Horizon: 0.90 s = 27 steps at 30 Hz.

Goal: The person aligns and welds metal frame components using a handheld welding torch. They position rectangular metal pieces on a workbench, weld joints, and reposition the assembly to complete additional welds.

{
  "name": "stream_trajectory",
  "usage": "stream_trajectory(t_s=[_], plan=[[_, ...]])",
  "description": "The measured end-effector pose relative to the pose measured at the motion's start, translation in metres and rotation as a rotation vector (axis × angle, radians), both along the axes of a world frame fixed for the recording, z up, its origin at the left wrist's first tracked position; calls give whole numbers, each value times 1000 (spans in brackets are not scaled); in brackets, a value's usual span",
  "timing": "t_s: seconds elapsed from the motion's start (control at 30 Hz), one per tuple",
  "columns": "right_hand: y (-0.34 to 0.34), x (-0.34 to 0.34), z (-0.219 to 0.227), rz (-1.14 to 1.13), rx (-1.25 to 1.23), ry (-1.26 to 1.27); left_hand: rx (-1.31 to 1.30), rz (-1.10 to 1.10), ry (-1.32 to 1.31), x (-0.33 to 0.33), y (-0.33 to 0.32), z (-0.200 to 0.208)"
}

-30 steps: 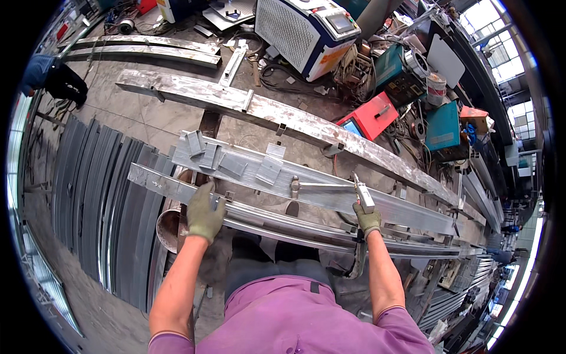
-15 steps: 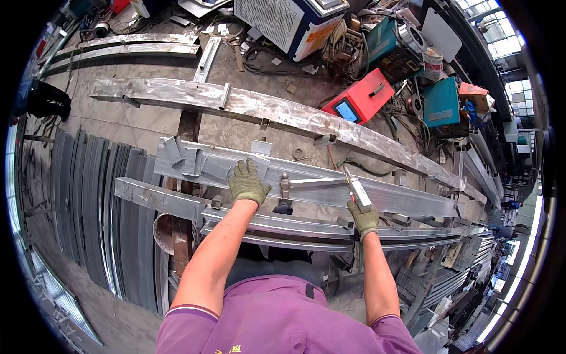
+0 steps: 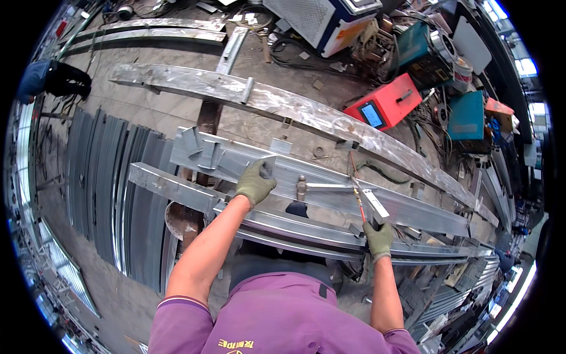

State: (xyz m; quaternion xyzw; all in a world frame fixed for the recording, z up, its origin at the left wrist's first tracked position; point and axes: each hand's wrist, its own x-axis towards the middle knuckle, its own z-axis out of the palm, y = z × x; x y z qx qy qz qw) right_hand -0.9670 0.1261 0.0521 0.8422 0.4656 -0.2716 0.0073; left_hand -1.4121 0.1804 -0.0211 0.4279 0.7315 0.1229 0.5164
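My left hand (image 3: 256, 184), in a green work glove, pinches a small grey metal plate (image 3: 269, 167) over the wide steel channel (image 3: 401, 206). In the same kind of glove, my right hand (image 3: 378, 239) grips a white-bodied welding torch (image 3: 375, 203). A thin red and copper-coloured line (image 3: 357, 192) runs beside the torch. Between my hands a hammer (image 3: 302, 187) lies on the channel, its handle pointing right. Several short cut metal pieces (image 3: 207, 154) rest on the channel's left end.
Nearer me runs a narrower steel section (image 3: 283, 219). Beyond the channel lies a long scuffed beam (image 3: 295, 109). Grey profiles (image 3: 109, 183) are stacked at left. A red machine (image 3: 386, 103), teal machines (image 3: 466, 115) and loose cables fill the far right. Another person's dark legs (image 3: 65, 79) show far left.
My left hand has gone from lying flat with spread fingers to pinching the small plate. My right hand and torch have drawn slightly back toward me. The whole view has shifted.
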Motion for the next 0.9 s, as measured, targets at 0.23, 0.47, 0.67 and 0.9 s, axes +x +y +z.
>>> stream_trajectory(t_s=[0.23, 0.47, 0.67, 0.9], plan=[[-44, 18, 23, 131, 263, -102, -85, 619, -1293, -55, -75, 44], [-14, -93, 70, 234, 332, 343, -50, 764, -1522, -48, -132, 61], [26, -250, 63, 584, 37, 824, -117, 710, -1603, -46, -166, 68], [13, -299, 31, 440, -434, 1039, 42, 814, -1367, -48, -195, 100]])
